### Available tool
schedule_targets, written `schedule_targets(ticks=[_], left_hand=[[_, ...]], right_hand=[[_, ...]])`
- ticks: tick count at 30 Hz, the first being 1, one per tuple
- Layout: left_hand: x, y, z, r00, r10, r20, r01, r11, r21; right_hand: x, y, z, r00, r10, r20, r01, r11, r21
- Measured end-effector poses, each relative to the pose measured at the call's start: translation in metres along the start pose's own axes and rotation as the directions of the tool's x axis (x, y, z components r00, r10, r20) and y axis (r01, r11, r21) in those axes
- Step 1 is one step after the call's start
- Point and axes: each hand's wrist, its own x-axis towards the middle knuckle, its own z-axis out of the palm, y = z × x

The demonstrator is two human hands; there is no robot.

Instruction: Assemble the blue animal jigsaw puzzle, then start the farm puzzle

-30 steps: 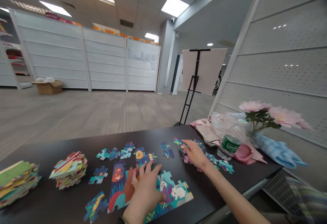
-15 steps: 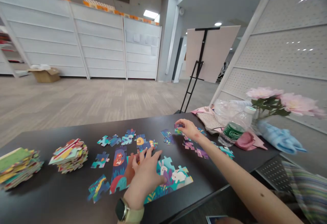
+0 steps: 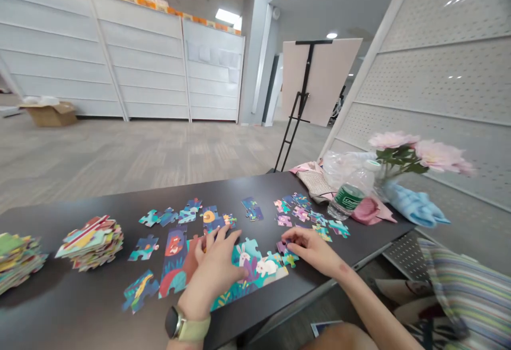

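Note:
A partly joined jigsaw puzzle [image 3: 258, 280] with rabbits and a red-brown animal lies near the table's front edge. My left hand [image 3: 217, 267], with a watch [image 3: 175, 322] on its wrist, rests over its middle, fingers spread and hiding part of the picture. At the puzzle's right end, my right hand [image 3: 313, 249] pinches a purple and green puzzle piece [image 3: 290, 258] close to the rabbit section. Whether that piece touches the joined part, I cannot tell. Loose pieces lie around: a dark blue piece [image 3: 252, 209] behind, a teal one [image 3: 144, 248] and a yellow-striped one [image 3: 140, 290] at left.
Two stacks of puzzle pieces, one nearer [image 3: 93, 243] and one at the edge [image 3: 18, 259], stand on the left of the black table [image 3: 91, 313]. More pieces [image 3: 299, 213] spread at right, before a plastic bottle [image 3: 351, 196], pink flowers [image 3: 435, 153] and a blue cloth [image 3: 415, 203].
My right hand has come back from the far pieces toward the puzzle's right end, carrying a puzzle piece. My left hand stays spread on the puzzle. The view has shifted slightly right.

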Motion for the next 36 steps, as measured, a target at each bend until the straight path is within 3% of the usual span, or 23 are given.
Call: schedule_targets(ticks=[7, 14, 20, 23, 27, 33, 36], left_hand=[[-0.001, 0.001, -0.001, 1.000, 0.004, 0.008, -0.004, 1.000, -0.010], [-0.002, 0.006, -0.003, 1.000, -0.013, -0.003, 0.013, 1.000, 0.028], [-0.005, 0.010, -0.005, 1.000, -0.024, -0.004, 0.024, 0.998, 0.055], [-0.004, 0.010, -0.005, 1.000, -0.029, -0.005, 0.029, 0.997, 0.073], [-0.002, 0.007, -0.002, 1.000, 0.001, -0.002, -0.001, 0.995, 0.099], [0.002, -0.001, 0.005, 0.998, 0.059, -0.033, -0.056, 0.995, 0.088], [0.006, -0.003, 0.007, 0.992, 0.109, -0.071, -0.104, 0.993, 0.062]], right_hand=[[-0.007, 0.000, 0.008, 0.993, -0.051, -0.109, 0.034, 0.987, -0.157], [0.010, 0.005, 0.013, 0.967, -0.128, -0.222, 0.063, 0.959, -0.276], [0.011, 0.004, 0.012, 0.951, -0.159, -0.265, 0.091, 0.963, -0.252], [0.003, 0.001, 0.011, 0.931, -0.234, -0.280, 0.170, 0.957, -0.235], [-0.005, -0.002, 0.016, 0.912, -0.352, -0.211, 0.263, 0.896, -0.358], [-0.005, -0.002, 0.024, 0.900, -0.339, -0.275, 0.194, 0.875, -0.443], [-0.007, -0.003, 0.019, 0.864, -0.367, -0.346, 0.207, 0.884, -0.419]])
